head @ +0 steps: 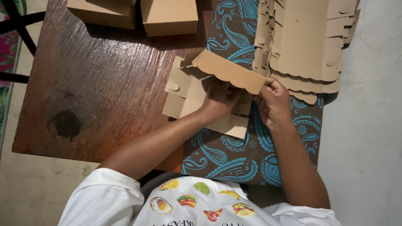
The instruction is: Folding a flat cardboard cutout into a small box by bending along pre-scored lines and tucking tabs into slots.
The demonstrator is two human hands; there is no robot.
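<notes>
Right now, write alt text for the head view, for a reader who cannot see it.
Two bare hands, left hand and right hand, fold a flat brown cardboard box blank on a wooden table. A stack of unfolded blanks lies on blue paisley cloth; two finished boxes sit beyond.

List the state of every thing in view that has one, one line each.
Cardboard blank: partly folded, one scalloped flap raised, lying on the table.
Left hand: pressing down inside the blank.
Right hand: pinching the end of the raised flap.
Stack of flat blanks: unfolded, piled on the patterned cloth.
Finished boxes: folded and closed, at the far edge.
Patterned cloth: spread flat over the right of the table.
Wooden table: stained with a dark spot.
</notes>
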